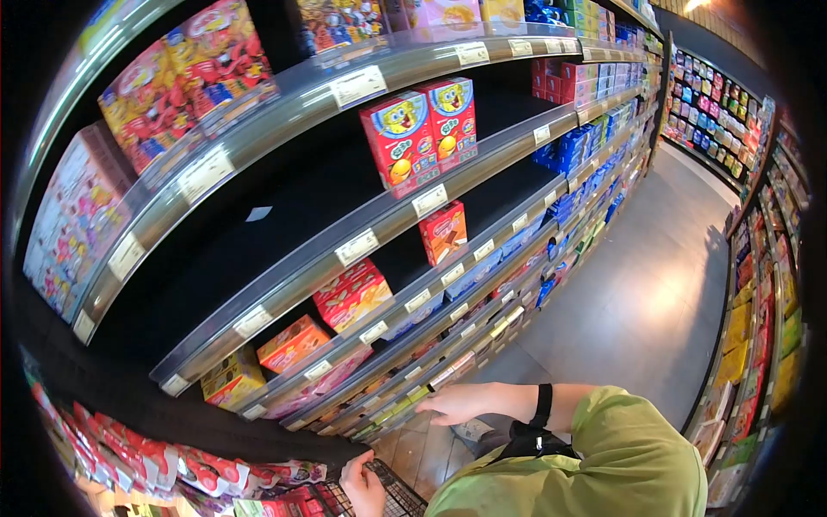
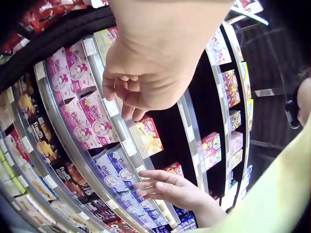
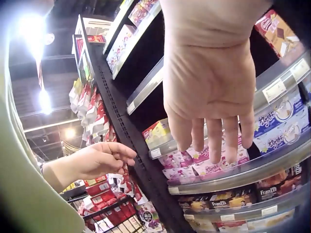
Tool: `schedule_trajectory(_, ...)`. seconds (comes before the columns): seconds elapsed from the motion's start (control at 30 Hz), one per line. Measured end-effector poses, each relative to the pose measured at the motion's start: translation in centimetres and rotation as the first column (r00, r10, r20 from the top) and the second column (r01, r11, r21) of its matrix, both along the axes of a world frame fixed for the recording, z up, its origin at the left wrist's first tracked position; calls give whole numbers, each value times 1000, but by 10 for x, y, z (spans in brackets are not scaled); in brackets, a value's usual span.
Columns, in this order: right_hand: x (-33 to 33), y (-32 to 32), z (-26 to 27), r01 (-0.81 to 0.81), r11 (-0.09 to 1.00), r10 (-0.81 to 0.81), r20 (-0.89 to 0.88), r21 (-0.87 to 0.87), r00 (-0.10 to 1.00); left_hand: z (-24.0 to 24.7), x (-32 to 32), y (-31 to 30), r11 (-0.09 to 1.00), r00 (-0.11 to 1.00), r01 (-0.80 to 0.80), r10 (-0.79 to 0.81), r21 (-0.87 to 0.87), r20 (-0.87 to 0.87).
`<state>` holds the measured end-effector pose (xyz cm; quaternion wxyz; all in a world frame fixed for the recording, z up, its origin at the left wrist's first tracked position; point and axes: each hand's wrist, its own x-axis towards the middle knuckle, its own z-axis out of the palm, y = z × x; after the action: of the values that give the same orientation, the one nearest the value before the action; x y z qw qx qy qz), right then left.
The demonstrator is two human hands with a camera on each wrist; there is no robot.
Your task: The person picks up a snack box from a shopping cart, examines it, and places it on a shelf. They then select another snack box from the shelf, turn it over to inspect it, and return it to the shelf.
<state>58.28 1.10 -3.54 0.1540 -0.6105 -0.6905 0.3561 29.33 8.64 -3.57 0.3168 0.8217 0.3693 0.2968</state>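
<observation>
My left hand [image 1: 363, 488] hangs with loosely curled fingers beside the black wire basket [image 1: 398, 493]. In the left wrist view no object shows within those fingers, and pink boxes [image 2: 90, 116] line the shelf behind them. The right hand [image 1: 458, 402] reaches across in front of the lower shelves. Its fingers are extended and carry nothing in the right wrist view, where they overlap pink boxes [image 3: 206, 158] and point toward blue-and-white boxes [image 3: 282, 124]. Higher up, two red boxes with a yellow cartoon character [image 1: 398, 142] stand at a shelf edge.
Long shelves with price tags [image 1: 357, 247] curve along the left. An orange-red biscuit box [image 1: 444, 233] stands on a middle shelf. Red hanging packets [image 1: 164, 461] fill the lower left. The grey aisle floor [image 1: 637, 250] runs between this shelving and stocked shelves [image 1: 758, 310] on the right.
</observation>
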Motion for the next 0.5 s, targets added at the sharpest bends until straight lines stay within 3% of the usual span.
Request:
schedule_trajectory(0.13, -39, -4, -1, -72, 997, 72, 24, -4, 997, -13, -55, -16, 998, 999, -35, 35, 55, -7)
schedule_trajectory(0.23, -68, -6, 3, -112, 994, 111, 15, 15, 994, -12, -91, -36, 994, 994, -105, 105, 4, 13)
schedule_trajectory(0.3, -85, -3, 4, -139, 990, 139, 26, 6, 990, 11, -108, -52, 994, 994, -110, 110, 14, 0)
schedule_trajectory(0.4, -111, 1, -1, -219, 976, 218, 74, 10, 973, -6, -135, -57, 990, 979, -136, 138, -22, 152)
schedule_trajectory(0.43, -119, 1, -2, -230, 973, 230, 34, -9, 973, -4, -149, -63, 981, 980, -184, 188, -63, 65)
schedule_trajectory(0.5, -132, 8, 1, -305, 946, 308, 6, -110, 952, -13, -163, -65, 972, 967, -228, 233, -58, 100)
